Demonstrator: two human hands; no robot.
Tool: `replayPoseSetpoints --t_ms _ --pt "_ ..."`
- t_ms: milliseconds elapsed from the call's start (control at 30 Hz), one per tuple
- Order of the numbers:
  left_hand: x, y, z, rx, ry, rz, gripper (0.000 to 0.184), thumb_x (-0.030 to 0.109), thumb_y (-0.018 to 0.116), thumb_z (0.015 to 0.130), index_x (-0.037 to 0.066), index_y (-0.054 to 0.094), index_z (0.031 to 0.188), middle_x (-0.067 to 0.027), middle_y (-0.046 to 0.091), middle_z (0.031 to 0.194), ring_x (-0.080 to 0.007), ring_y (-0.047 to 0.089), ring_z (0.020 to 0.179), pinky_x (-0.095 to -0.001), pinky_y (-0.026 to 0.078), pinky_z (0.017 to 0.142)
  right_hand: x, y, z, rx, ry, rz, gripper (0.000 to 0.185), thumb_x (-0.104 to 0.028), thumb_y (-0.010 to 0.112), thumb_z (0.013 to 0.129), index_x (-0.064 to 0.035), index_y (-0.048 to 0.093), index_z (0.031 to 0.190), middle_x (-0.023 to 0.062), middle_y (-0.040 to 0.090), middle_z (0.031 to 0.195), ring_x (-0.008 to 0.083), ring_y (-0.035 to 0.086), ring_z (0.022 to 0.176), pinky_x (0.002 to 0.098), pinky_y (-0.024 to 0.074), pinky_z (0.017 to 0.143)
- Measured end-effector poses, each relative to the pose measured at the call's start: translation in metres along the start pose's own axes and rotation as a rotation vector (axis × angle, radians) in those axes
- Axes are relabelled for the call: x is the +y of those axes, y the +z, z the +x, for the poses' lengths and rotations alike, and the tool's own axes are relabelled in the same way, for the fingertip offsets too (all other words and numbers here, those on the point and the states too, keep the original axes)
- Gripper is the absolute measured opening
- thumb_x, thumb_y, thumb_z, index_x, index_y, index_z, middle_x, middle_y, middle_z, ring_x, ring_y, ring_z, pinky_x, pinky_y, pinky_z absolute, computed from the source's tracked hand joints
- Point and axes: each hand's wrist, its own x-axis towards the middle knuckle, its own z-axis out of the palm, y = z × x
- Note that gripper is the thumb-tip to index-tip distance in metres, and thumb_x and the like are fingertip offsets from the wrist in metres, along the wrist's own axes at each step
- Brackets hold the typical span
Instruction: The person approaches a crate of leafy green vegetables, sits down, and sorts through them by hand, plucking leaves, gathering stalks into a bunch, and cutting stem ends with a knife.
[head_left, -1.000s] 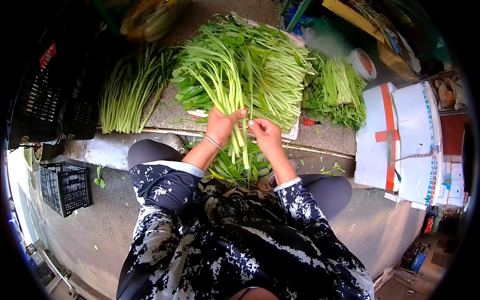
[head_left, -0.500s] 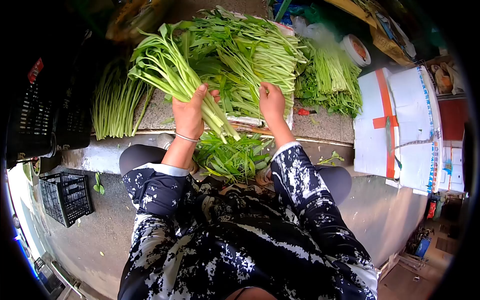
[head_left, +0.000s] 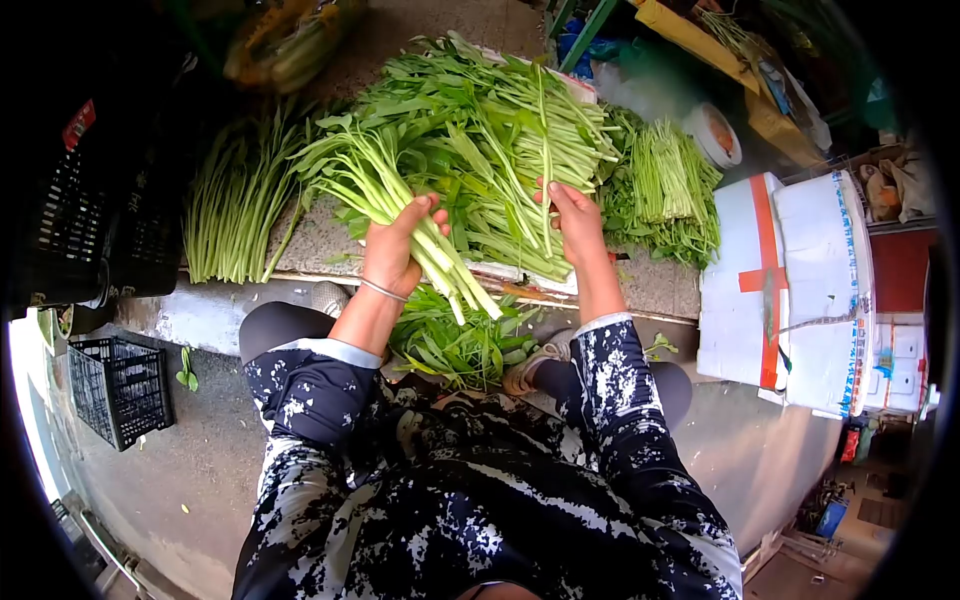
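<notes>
My left hand (head_left: pixel 393 250), with a bangle at the wrist, is closed round a bunch of water spinach (head_left: pixel 370 178). The leafy ends point up and left, and the pale cut ends hang toward my lap. In my right hand (head_left: pixel 580 222), a single water spinach stalk (head_left: pixel 546 130) is pinched between thumb and fingers, standing nearly upright. Behind both hands spreads a large heap of water spinach (head_left: pixel 470 100) on a low ledge. Loose leaves (head_left: pixel 455 340) lie piled on the ground between my feet.
A bundle of stalks (head_left: pixel 235 220) lies on the ledge at left, another green bundle (head_left: pixel 675 180) at right. White foam boxes (head_left: pixel 815 290) with red tape stand to the right. A black crate (head_left: pixel 120 390) sits on the ground at left; tall dark baskets (head_left: pixel 60 230) rise beyond it.
My right hand has moved right from the heap and now holds up one stalk. My left hand and its bunch have shifted slightly right and down in view.
</notes>
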Motion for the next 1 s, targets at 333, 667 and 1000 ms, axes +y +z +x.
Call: replayPoseSetpoints --t_ms 333,667,1000 --pt "-0.029 0.029 -0.022 0.002 -0.019 0.251 0.015 -0.002 0.060 0.076 0.002 0.052 0.088 -0.0088 0.061 0.081 -0.0163 0.059 0.064 -0.0260 0.049 0.049 0.037 0.037 -0.084 -0.007 -0.209 -0.039 0.027 -0.017 0.059 0.083 0.0049 0.059 0.098 0.0070 0.064 0.081 0.0095 0.056 0.077 0.0214 0.0435 0.071" --pt "-0.011 0.022 -0.018 0.028 0.099 0.174 0.014 -0.002 0.059 0.076 0.000 0.051 0.087 -0.0093 0.059 0.077 -0.0166 0.058 0.062 -0.0268 0.049 0.051 0.034 0.015 -0.070 0.205 -0.400 -0.271 0.028 -0.018 0.057 0.084 0.0045 0.057 0.100 0.0080 0.063 0.084 0.0083 0.055 0.075 0.0211 0.0429 0.069" --pt "0.008 0.009 -0.010 0.091 0.153 0.143 0.020 -0.001 0.059 0.077 0.000 0.045 0.092 -0.0113 0.057 0.085 -0.0196 0.057 0.067 -0.0311 0.050 0.055 0.029 -0.008 0.027 0.279 -0.179 -0.460 0.028 -0.023 0.065 0.073 -0.0004 0.055 0.086 0.0062 0.057 0.071 0.0149 0.055 0.064 0.0264 0.0443 0.061"
